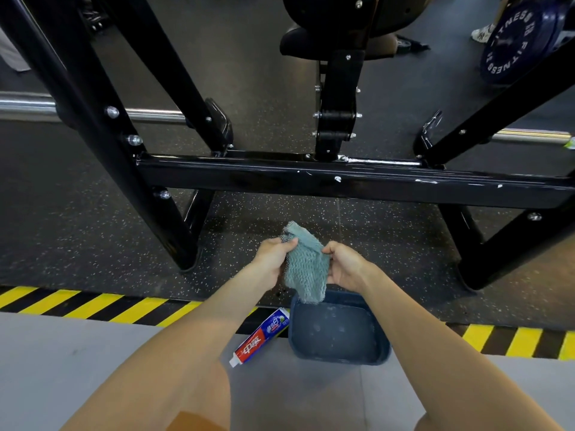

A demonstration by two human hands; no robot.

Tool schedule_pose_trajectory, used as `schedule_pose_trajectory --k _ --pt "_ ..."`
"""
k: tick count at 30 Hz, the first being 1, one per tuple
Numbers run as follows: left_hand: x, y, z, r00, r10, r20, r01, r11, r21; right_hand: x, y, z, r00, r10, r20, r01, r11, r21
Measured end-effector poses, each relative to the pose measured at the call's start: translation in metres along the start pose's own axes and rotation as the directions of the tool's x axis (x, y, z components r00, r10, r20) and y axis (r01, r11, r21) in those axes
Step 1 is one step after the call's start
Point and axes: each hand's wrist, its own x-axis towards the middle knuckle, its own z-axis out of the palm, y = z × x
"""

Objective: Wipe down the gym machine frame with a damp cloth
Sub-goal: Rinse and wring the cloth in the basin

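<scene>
left hand [273,259] and right hand [345,265]: both curled onto a grey-green cloth [306,269], held between them above the blue basin [339,353] | frame [342,178]: black crossbar just beyond, apart from cloth | floor: speckled rubber, yellow-black stripe [93,306], toothpaste tube [261,337] beside basin | arms: extended forward, low

A grey-green knitted cloth [306,269] hangs crumpled between the left hand [273,255] and the right hand [345,265], each gripping one side. Beyond both hands runs the glossy black frame [280,178] crossbar (white scuffs along it).
</scene>
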Motion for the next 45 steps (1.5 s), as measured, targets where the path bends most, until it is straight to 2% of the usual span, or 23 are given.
schedule_pose_trajectory --k 2,3,5,7,10,15,17,20,23,25,28,29,31,33,34,35,37,38,39,41,45 --pt "-0.003 0.005 0.000 0.998 0.052 -0.034 -0.047 0.989 0.143 0.003 0.002 -0.002 0.999 0.010 -0.044 -0.007 0.996 0.084" --pt "-0.007 0.009 0.001 0.997 0.074 -0.004 -0.071 0.975 0.211 0.003 0.001 -0.002 1.000 0.015 -0.025 -0.012 0.995 0.100" --pt "-0.010 0.014 -0.001 0.992 0.068 0.108 -0.098 0.947 0.305 0.004 -0.001 -0.001 1.000 0.020 0.004 -0.020 0.999 0.033" --pt "-0.009 0.018 -0.006 0.985 0.044 0.165 -0.103 0.925 0.365 0.008 -0.003 0.002 0.998 0.011 -0.069 -0.014 0.999 -0.048" --pt "0.002 0.020 -0.015 0.994 0.109 0.027 -0.107 0.851 0.514 0.012 -0.004 0.004 0.966 -0.057 -0.253 0.049 0.998 -0.038" --pt "0.013 0.016 -0.031 0.964 0.171 -0.205 -0.026 0.824 0.565 0.009 -0.007 0.004 0.975 -0.108 -0.194 0.076 0.983 -0.167" --pt "0.010 0.014 -0.041 0.974 0.162 -0.160 -0.055 0.848 0.527 0.009 -0.007 0.005 0.977 -0.128 -0.168 0.077 0.956 -0.283" --pt "0.002 0.016 -0.048 0.991 0.124 0.053 -0.133 0.824 0.550 0.015 -0.011 0.013 0.973 -0.166 -0.160 0.076 0.887 -0.455" --pt "0.000 0.018 -0.052 0.980 0.147 0.133 -0.198 0.714 0.672 0.022 -0.013 0.023 0.964 -0.209 -0.162 0.028 0.689 -0.724" --pt "0.002 0.020 -0.055 0.962 0.237 0.139 -0.254 0.572 0.780 0.021 -0.016 0.028 0.954 -0.261 -0.149 0.028 0.570 -0.821" --pt "0.008 0.024 -0.058 0.923 0.318 0.217 -0.322 0.329 0.888 0.018 -0.021 0.032 0.943 -0.294 -0.158 0.030 0.546 -0.838" --pt "0.011 0.026 -0.060 0.915 0.324 0.239 -0.333 0.277 0.901 0.016 -0.023 0.033 0.944 -0.295 -0.149 0.039 0.549 -0.835" --pt "0.017 0.034 -0.064 0.913 0.313 0.261 -0.343 0.246 0.906 0.015 -0.026 0.032 0.957 -0.274 -0.099 0.096 0.619 -0.780" --pt "0.013 0.045 -0.070 0.928 0.256 0.272 -0.349 0.330 0.877 0.013 -0.028 0.030 0.965 -0.261 -0.024 0.181 0.730 -0.660" --pt "0.006 0.051 -0.072 0.941 0.205 0.269 -0.334 0.434 0.837 0.012 -0.028 0.030 0.966 -0.258 -0.004 0.202 0.768 -0.608" --pt "-0.001 0.054 -0.075 0.953 0.147 0.266 -0.301 0.580 0.757 0.011 -0.028 0.030 0.967 -0.254 -0.004 0.209 0.802 -0.560" --pt "-0.010 0.053 -0.081 0.959 0.070 0.273 -0.199 0.853 0.482 0.010 -0.026 0.035 0.974 -0.224 -0.027 0.188 0.873 -0.451" --pt "-0.012 0.050 -0.083 0.960 0.050 0.275 -0.147 0.928 0.343 0.011 -0.025 0.039 0.977 -0.208 -0.043 0.173 0.896 -0.408" --pt "-0.013 0.046 -0.082 0.962 0.037 0.271 -0.101 0.968 0.228 0.011 -0.024 0.044 0.977 -0.204 -0.056 0.167 0.907 -0.387" --pt "-0.013 0.037 -0.078 0.976 0.021 0.217 -0.046 0.993 0.109 0.011 -0.024 0.050 0.978 -0.200 -0.060 0.163 0.911 -0.380" --pt "-0.012 0.035 -0.080 0.997 0.030 0.078 -0.034 0.998 0.055 0.011 -0.028 0.050 0.992 -0.100 0.075 0.118 0.954 -0.277"
